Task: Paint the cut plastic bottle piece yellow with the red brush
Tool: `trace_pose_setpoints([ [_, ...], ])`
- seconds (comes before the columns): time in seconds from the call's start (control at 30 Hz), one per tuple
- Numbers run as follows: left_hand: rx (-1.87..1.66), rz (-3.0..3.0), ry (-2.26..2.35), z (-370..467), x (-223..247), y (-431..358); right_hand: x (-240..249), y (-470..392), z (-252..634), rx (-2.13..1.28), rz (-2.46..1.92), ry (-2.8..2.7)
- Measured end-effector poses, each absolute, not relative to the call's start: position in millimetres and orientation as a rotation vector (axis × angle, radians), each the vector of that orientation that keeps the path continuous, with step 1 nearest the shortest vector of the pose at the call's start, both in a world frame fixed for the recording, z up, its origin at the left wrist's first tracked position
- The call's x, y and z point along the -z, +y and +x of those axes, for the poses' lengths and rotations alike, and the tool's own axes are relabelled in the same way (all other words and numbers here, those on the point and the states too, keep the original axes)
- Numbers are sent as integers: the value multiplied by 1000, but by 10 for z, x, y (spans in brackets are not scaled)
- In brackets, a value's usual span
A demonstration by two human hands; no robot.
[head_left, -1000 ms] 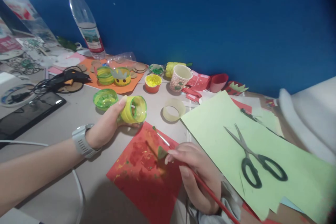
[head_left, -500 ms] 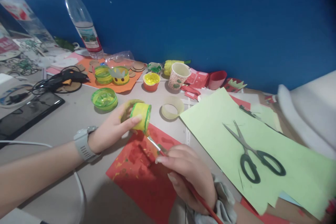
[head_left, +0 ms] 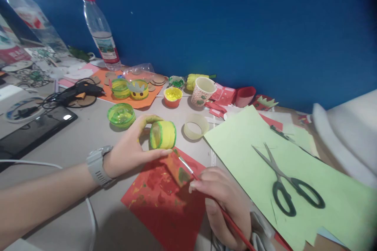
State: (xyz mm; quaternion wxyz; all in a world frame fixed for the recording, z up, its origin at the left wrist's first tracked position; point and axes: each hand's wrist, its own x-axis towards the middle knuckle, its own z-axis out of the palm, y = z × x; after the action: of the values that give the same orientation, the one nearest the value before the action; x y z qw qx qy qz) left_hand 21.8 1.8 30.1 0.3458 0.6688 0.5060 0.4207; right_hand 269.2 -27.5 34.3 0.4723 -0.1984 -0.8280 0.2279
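My left hand (head_left: 131, 145) curves round a short yellow painted cylinder (head_left: 167, 135) with green rims. The thumb stretches along its lower side and the paint-stained fingers pass behind it; their full contact is hidden. In my right hand (head_left: 225, 200) is a paintbrush (head_left: 197, 177) with a red handle, held like a pen. Its green-tipped bristles are just below the cylinder, over a red paper sheet (head_left: 165, 204) smeared with paint. Behind my left hand stands a green and yellow painted bowl (head_left: 121, 115). To the cylinder's right is a pale ring (head_left: 196, 126).
Small pots of yellow paint (head_left: 172, 97) and green paint (head_left: 176, 82) stand near a paper cup (head_left: 203, 92). Scissors (head_left: 284, 180) lie on green paper (head_left: 250, 157) at right. A bottle (head_left: 103, 39), a glue gun (head_left: 85, 86) and a phone (head_left: 38, 133) are at left.
The cylinder has turned in my left hand, so its opening now faces left, and my thumb has slid off its side to below it. The brush has drawn back a little to the right.
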Motion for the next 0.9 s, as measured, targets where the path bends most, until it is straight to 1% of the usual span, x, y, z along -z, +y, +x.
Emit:
trace_pose_setpoints([
  [0.13, -1098, 1784, 1397, 213, -306, 26, -312, -276, 2697, -563, -486, -1967],
  [0.33, -1129, 1456, 1331, 239, -318, 38, -279, -292, 2690, -651, -550, -1961],
  [0.43, -1123, 1461, 1344, 234, -333, 62, -275, -305, 2667, -682, -612, -2017],
  [0.7, -1082, 1522, 1395, 215, -333, 59, -303, -319, 2593, -622, -633, -2060],
  [0.9, -1179, 1438, 1366, 250, -353, 47, -295, -326, 2614, -651, -746, -2006],
])
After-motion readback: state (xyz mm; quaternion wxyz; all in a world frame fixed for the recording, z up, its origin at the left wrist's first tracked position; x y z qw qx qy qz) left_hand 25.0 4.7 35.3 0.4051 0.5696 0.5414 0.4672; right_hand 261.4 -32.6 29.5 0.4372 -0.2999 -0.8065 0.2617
